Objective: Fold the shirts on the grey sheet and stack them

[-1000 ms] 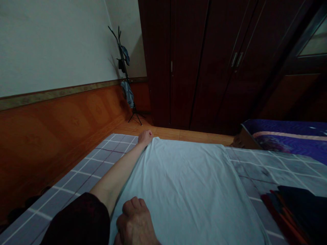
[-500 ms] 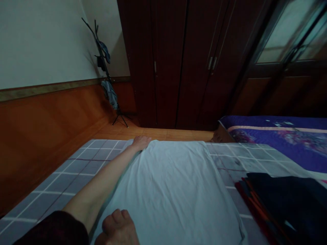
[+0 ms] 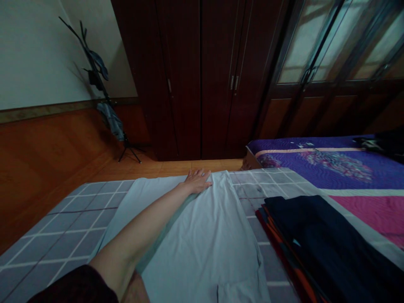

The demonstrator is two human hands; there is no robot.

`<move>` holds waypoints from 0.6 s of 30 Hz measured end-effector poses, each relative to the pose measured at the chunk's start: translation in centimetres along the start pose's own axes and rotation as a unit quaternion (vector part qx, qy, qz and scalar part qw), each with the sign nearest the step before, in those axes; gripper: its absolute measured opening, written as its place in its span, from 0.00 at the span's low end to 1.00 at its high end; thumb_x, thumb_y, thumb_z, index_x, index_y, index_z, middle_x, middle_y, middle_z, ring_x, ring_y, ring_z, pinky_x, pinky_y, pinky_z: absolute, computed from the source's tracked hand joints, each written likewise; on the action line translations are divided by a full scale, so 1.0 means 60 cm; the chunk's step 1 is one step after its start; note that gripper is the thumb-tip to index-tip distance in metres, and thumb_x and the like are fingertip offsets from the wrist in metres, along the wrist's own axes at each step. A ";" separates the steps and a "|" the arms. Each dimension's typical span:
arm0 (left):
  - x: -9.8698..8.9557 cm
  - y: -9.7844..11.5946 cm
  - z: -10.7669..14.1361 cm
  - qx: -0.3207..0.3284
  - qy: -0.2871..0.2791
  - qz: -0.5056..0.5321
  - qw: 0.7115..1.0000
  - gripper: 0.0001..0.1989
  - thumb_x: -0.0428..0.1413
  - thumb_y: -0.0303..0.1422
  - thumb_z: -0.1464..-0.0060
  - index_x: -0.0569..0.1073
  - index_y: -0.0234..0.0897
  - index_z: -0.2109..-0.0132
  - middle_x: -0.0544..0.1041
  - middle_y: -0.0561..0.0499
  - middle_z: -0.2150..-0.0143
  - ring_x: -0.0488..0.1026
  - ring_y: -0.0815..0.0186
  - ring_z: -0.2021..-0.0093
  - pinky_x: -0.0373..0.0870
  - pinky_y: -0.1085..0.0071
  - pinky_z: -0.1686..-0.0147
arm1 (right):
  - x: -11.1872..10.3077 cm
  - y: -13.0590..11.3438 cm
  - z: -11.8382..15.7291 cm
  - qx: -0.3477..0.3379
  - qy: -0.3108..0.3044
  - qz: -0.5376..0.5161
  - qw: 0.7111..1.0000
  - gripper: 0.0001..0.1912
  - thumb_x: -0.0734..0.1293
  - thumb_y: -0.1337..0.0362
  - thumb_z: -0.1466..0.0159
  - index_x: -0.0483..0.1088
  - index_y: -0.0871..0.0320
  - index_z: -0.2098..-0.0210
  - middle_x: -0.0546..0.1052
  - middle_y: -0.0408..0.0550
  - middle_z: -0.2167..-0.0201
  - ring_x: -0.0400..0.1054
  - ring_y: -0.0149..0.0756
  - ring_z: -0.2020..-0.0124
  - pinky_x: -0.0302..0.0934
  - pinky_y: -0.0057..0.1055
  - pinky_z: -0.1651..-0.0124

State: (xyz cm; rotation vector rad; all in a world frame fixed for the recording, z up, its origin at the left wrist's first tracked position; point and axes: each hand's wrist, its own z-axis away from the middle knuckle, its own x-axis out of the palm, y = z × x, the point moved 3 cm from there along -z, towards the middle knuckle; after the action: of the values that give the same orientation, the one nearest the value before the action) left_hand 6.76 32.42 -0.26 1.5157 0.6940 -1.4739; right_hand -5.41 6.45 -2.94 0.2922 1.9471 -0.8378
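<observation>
My left hand (image 3: 197,182) lies flat on the far end of a pale blue cloth (image 3: 202,244), fingers spread and holding nothing. The cloth, perhaps a folded garment, lies on a grey checked bedsheet (image 3: 78,227), and my bare forearm stretches across its left side. My right hand (image 3: 135,289) shows only as a sliver of skin at the bottom edge, below my left forearm. Most of it is out of frame, so its fingers are hidden.
A stack of dark folded clothes (image 3: 315,248) lies on the sheet to the right. Beyond it is a purple quilted bedspread (image 3: 334,164). A wooden floor strip (image 3: 158,168) runs past the far edge, before a dark wardrobe (image 3: 202,84) and a clothes stand (image 3: 104,84).
My left hand has slid right along the cloth's far end and its fingers have spread. My right fist has dropped almost out of frame. The view has swung, showing more of the wardrobe and bedspread.
</observation>
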 end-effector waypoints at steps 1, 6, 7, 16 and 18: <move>-0.012 -0.005 0.017 0.000 0.006 -0.001 1.000 0.34 0.43 0.50 0.40 0.47 0.41 0.32 0.44 0.41 0.30 0.42 0.46 0.32 0.38 0.44 0.38 | 0.000 -0.002 0.002 -0.011 -0.014 -0.002 1.000 0.06 0.63 0.65 0.36 0.72 0.58 0.62 0.75 0.48 0.63 0.70 0.36 0.63 0.65 0.33 0.62; -0.080 -0.070 0.194 -0.037 0.060 0.001 0.997 0.33 0.40 0.47 0.38 0.49 0.32 0.33 0.50 0.40 0.31 0.47 0.55 0.32 0.43 0.56 0.36 | -0.026 -0.001 0.037 -0.095 -0.044 -0.020 0.994 0.10 0.67 0.61 0.48 0.73 0.60 0.70 0.74 0.52 0.67 0.67 0.44 0.61 0.63 0.39 0.56; -0.091 -0.088 0.244 -0.054 0.079 0.004 0.995 0.32 0.39 0.46 0.38 0.51 0.31 0.33 0.53 0.39 0.32 0.49 0.56 0.33 0.45 0.58 0.36 | -0.036 0.000 0.043 -0.099 -0.045 -0.024 0.994 0.11 0.67 0.59 0.50 0.73 0.61 0.70 0.73 0.53 0.67 0.66 0.45 0.60 0.62 0.39 0.55; -0.044 -0.136 0.694 -0.265 0.194 0.137 0.935 0.24 0.51 0.47 0.46 0.69 0.42 0.46 0.75 0.47 0.49 0.74 0.57 0.54 0.71 0.65 0.54 | -0.175 -0.035 0.027 -0.052 0.024 -0.172 0.983 0.16 0.62 0.68 0.45 0.74 0.59 0.58 0.77 0.49 0.60 0.68 0.37 0.57 0.61 0.32 0.52; -0.019 -0.097 0.753 -0.228 0.162 0.111 0.954 0.19 0.51 0.44 0.43 0.71 0.43 0.47 0.75 0.48 0.49 0.73 0.59 0.51 0.70 0.66 0.51 | -0.220 -0.036 0.022 -0.037 0.050 -0.201 0.978 0.16 0.62 0.69 0.44 0.75 0.59 0.59 0.77 0.49 0.60 0.69 0.37 0.57 0.61 0.32 0.51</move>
State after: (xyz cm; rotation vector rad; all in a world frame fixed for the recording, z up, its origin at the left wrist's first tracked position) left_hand -20.06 -4.14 3.99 1.4218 0.9476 -0.8285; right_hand 1.11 5.82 8.80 -0.1137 2.1625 -1.0210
